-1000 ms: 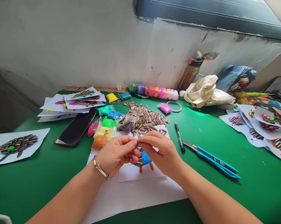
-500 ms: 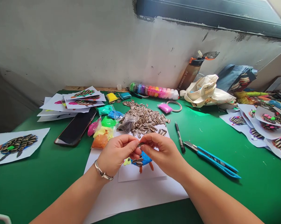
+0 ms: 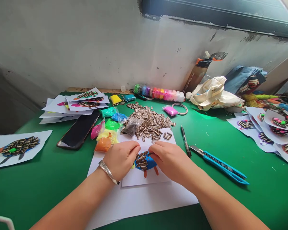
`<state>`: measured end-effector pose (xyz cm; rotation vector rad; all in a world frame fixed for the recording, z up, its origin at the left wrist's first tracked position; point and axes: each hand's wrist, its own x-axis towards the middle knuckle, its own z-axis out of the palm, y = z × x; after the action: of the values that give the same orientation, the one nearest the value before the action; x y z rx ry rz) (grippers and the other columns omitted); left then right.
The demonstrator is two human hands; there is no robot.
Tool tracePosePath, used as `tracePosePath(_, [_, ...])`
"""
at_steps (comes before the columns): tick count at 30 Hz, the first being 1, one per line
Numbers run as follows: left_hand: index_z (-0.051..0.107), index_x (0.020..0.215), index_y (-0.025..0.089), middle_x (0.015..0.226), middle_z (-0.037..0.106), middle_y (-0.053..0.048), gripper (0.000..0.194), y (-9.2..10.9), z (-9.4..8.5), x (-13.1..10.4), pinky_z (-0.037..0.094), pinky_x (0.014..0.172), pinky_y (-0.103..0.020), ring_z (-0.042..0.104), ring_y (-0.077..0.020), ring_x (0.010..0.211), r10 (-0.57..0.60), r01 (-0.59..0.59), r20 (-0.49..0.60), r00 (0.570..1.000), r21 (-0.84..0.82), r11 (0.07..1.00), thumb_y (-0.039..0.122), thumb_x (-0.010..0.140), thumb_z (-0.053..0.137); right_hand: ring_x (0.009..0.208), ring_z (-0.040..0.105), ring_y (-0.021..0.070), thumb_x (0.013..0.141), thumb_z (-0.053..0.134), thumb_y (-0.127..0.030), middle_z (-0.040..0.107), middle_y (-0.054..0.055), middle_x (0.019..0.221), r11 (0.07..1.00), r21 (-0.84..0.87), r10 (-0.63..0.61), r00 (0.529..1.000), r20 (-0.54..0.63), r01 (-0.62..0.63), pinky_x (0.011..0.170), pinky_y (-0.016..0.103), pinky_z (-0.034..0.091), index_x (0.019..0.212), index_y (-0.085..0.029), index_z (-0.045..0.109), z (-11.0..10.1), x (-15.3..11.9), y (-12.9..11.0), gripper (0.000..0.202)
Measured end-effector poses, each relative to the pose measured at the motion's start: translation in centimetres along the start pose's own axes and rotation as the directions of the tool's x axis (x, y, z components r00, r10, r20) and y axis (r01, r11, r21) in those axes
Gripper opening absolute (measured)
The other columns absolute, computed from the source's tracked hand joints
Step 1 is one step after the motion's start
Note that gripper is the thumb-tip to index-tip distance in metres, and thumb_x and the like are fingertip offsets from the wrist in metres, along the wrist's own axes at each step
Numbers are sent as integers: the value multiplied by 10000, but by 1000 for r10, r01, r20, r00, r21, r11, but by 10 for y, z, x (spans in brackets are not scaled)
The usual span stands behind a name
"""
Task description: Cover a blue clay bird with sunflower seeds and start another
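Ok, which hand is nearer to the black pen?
Right. The right hand is just left of the black pen, slightly lower in view; the left hand is farther left, beyond the right.

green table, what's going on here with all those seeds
A person's right hand has its fingertips at the blue shape on a white sheet. Seeds cover the shape's left part, while some blue is bare. The left hand is beside it; its grip is hidden. A seed pile lies beyond the hands.
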<state>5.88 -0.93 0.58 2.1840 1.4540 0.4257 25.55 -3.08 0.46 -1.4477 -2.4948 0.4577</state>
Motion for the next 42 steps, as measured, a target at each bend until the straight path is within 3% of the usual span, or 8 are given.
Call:
tracePosePath(11, [643,816,218,816,692,-10,306,-1,-1,4,381,642,-277,608,-171,755,-52,40,80,995,138,990,334,906,374,670,509,118,885,465,-155,532,-6,666,998,-64,16,999,35,-14,577,240,268,657,-190,519,7,5,-1,237])
tracePosePath(18, [647,822,217,838,689,-18,308,-3,2,3,398,679,-285,609,-179,794,-41,27,96,995,142,989,326,909,372,634,468,116,869,462,-103,518,-13,653,996,-85,24,999,25,-21,546,247,231,669,-190,508,8,6,-5,222])
tracePosePath(42, [659,870,216,882,683,-45,302,-3,4,4,425,738,-311,608,-207,853,-36,21,122,992,128,992,326,903,379,670,464,125,840,540,-96,509,-21,647,1000,-7,23,999,30,-22,574,241,273,641,-183,489,9,6,-7,223])
